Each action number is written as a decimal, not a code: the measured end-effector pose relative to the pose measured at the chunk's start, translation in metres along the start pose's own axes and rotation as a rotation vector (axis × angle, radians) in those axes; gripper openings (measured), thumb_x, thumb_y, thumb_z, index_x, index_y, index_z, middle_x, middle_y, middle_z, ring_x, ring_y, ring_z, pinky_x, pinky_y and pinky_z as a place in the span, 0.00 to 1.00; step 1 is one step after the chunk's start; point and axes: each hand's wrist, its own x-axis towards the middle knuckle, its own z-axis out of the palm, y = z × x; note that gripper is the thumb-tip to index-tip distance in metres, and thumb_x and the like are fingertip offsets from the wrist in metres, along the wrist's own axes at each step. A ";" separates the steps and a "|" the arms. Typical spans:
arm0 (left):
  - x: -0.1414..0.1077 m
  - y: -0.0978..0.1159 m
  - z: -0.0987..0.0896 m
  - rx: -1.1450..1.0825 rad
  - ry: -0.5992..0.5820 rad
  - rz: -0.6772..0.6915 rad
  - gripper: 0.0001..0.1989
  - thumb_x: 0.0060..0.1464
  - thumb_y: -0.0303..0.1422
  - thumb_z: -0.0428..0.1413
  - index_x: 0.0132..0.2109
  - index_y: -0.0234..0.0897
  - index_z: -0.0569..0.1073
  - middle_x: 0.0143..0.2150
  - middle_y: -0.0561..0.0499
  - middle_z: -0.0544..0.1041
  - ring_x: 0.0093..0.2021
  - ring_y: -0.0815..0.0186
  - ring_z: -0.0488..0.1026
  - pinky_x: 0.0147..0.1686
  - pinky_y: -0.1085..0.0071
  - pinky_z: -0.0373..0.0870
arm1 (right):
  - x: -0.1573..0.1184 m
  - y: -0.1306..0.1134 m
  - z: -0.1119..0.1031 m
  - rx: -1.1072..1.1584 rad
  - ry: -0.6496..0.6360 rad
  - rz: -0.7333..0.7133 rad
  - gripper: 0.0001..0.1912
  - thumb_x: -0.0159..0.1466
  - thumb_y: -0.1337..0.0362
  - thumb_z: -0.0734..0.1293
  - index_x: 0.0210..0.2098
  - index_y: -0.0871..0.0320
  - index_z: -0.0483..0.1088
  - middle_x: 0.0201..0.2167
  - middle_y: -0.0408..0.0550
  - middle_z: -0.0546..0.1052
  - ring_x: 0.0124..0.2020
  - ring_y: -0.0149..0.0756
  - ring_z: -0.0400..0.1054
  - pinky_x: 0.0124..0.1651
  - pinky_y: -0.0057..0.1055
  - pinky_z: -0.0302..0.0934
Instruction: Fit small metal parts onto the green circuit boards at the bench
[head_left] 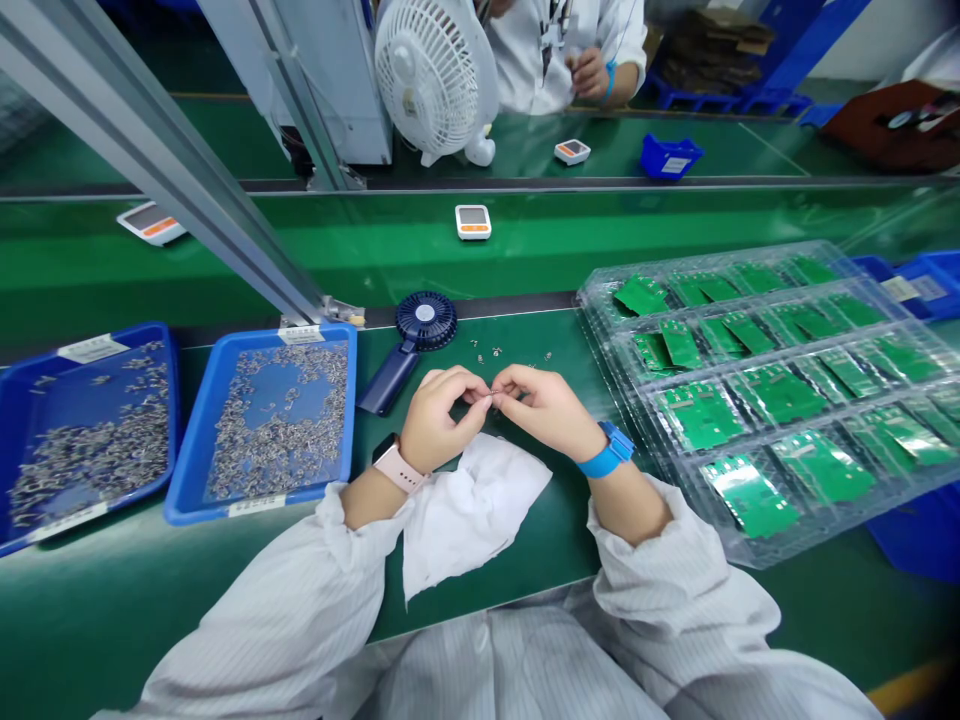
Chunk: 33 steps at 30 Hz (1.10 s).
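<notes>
As they meet, the hands (442, 415) seem to pinch a tiny metal part (492, 398).

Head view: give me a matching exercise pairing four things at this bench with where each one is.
Things:
1 pale pink smartwatch
2 blue wristband
3 white cloth
4 navy handheld fan

Places:
A right wrist
B beside the blue parts tray
C left wrist
D between the forearms

Pairs: 1-C; 2-A; 3-D; 4-B.
</notes>
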 end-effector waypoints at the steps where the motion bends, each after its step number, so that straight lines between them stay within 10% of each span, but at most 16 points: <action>1: 0.000 0.000 0.000 -0.019 0.002 0.008 0.01 0.56 0.28 0.56 0.36 0.38 0.71 0.31 0.52 0.75 0.33 0.65 0.72 0.38 0.65 0.65 | 0.000 0.000 0.000 0.029 0.005 0.009 0.02 0.61 0.66 0.65 0.33 0.57 0.70 0.28 0.41 0.75 0.29 0.28 0.68 0.33 0.26 0.63; 16: -0.003 -0.001 0.003 0.157 0.039 0.121 0.02 0.58 0.26 0.55 0.38 0.38 0.72 0.33 0.53 0.78 0.34 0.66 0.74 0.40 0.64 0.65 | 0.000 -0.005 -0.001 -0.283 0.033 -0.078 0.10 0.64 0.65 0.62 0.25 0.57 0.64 0.22 0.39 0.66 0.25 0.28 0.58 0.31 0.28 0.51; 22: -0.003 -0.001 0.002 0.149 0.080 0.148 0.03 0.58 0.26 0.56 0.38 0.39 0.73 0.36 0.52 0.80 0.37 0.65 0.76 0.42 0.64 0.66 | 0.001 -0.001 0.001 -0.040 -0.036 0.060 0.10 0.63 0.65 0.58 0.25 0.57 0.64 0.23 0.39 0.67 0.28 0.29 0.60 0.33 0.27 0.53; 33: -0.004 0.001 0.004 0.082 0.159 0.108 0.04 0.56 0.24 0.56 0.37 0.37 0.73 0.34 0.51 0.79 0.35 0.65 0.76 0.40 0.65 0.69 | 0.002 0.004 0.019 -0.058 0.186 -0.062 0.08 0.57 0.69 0.60 0.22 0.57 0.61 0.21 0.39 0.65 0.25 0.29 0.57 0.31 0.27 0.52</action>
